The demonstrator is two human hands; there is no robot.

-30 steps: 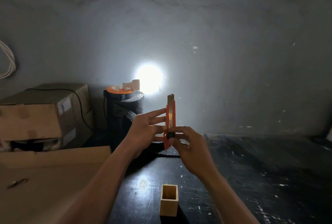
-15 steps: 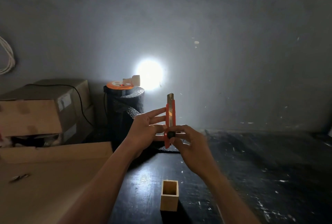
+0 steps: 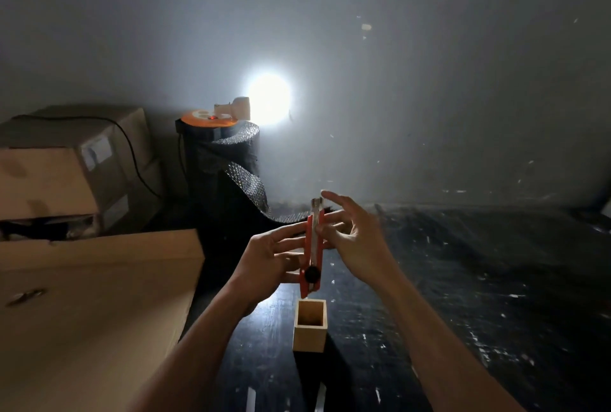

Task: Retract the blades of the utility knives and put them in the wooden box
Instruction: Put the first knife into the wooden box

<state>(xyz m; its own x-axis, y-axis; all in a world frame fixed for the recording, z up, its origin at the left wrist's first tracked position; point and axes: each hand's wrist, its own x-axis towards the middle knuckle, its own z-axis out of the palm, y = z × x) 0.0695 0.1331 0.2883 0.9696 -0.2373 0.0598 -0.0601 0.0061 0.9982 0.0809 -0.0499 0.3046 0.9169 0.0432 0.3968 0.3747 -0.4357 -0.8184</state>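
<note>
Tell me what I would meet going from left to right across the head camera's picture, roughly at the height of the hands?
Stacked cardboard boxes → black wrapped roll → left hand → orange utility knife, held upright just above the wooden box → right hand, fingers spread → dark tabletop.

the wooden box (image 3: 310, 334) mouth is unblocked from above; a cardboard slab (image 3: 99, 279) crowds the left.

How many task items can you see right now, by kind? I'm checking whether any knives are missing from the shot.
Utility knives: 1, the orange utility knife, held upright by the left hand.
Wooden boxes: 1, the wooden box on the dark table.
Total: 2.
</note>
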